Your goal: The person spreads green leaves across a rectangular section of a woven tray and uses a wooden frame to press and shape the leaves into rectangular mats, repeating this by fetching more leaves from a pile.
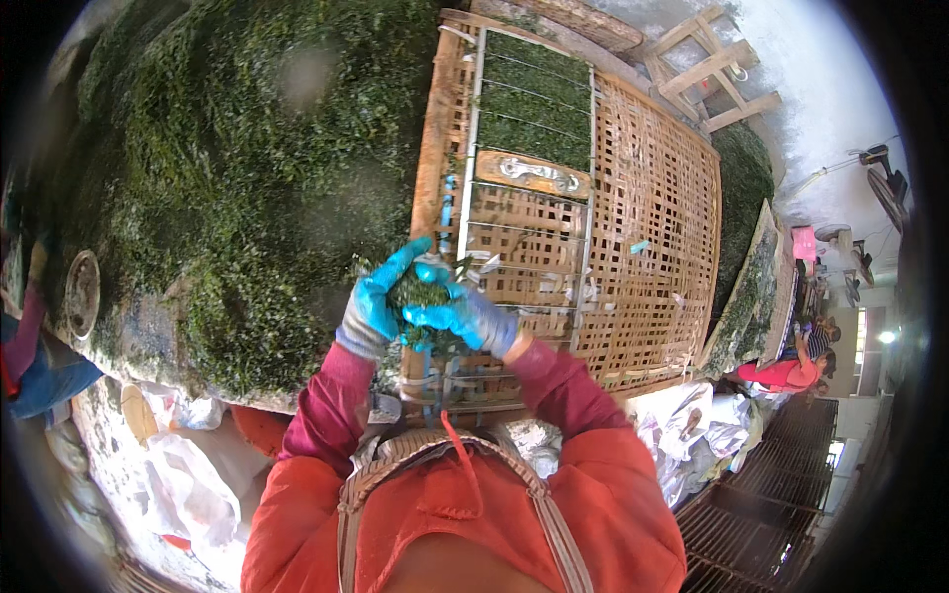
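Observation:
Both my hands wear blue-and-grey gloves and meet around one clump of green leaves [419,294]. My left hand [376,301] cups the clump from the left, fingers curled up over it. My right hand [457,312] presses it from the right. The clump is held just above the near edge of a large woven bamboo tray [643,198]. A big heap of loose green leaves [247,168] lies to the left, close to my left hand. My red sleeves come up from below.
A metal wire frame [534,128] and a wooden piece lie on the bamboo tray over a strip of leaves. White sacks [188,484] lie at the lower left and lower right. A person in red [791,374] crouches at the right by another leaf tray.

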Available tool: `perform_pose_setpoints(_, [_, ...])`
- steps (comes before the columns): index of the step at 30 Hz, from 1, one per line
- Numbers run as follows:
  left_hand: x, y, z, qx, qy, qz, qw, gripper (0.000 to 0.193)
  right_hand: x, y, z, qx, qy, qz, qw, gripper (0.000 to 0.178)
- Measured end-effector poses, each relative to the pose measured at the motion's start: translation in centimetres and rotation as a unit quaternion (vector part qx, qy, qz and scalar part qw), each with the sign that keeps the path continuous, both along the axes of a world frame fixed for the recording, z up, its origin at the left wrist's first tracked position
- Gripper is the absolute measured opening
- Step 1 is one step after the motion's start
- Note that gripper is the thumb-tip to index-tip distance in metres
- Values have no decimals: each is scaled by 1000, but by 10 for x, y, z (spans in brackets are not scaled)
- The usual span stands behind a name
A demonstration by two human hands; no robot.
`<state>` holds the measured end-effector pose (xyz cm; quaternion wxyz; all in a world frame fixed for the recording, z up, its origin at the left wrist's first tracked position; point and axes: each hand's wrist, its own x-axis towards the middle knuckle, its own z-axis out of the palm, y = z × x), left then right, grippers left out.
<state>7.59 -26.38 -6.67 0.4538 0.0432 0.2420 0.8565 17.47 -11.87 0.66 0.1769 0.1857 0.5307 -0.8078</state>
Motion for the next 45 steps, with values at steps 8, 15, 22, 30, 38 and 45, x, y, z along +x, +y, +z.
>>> perform_pose_setpoints(8, [-83, 64, 52, -190, 566, 140, 790, 38, -30, 138, 30, 173, 43, 21, 984, 34])
perform_pose_setpoints(15, [-82, 132, 57, -513, 455, 204, 699, 57, -42, 277, -26, 553, -6, 264, 790, 35])
perform_pose_setpoints(22, [-49, 195, 26, -611, 687, 57, 389, 99, -10, 307, 33, 349, -29, 183, 919, 49])
perform_pose_setpoints(30, [-41, 170, -8, -453, 792, -41, 408, 65, 47, 332, 21, 696, 51, -170, 695, 48])
perform_pose_setpoints(38, [18, 134, -3, -360, 772, 259, 456, 48, 29, 233, -52, 809, 321, 133, 474, 39])
perform_pose_setpoints(45, [72, -131, -76, -736, 329, 504, 308, 87, 27, 231, -53, 793, 335, 116, 495, 39])
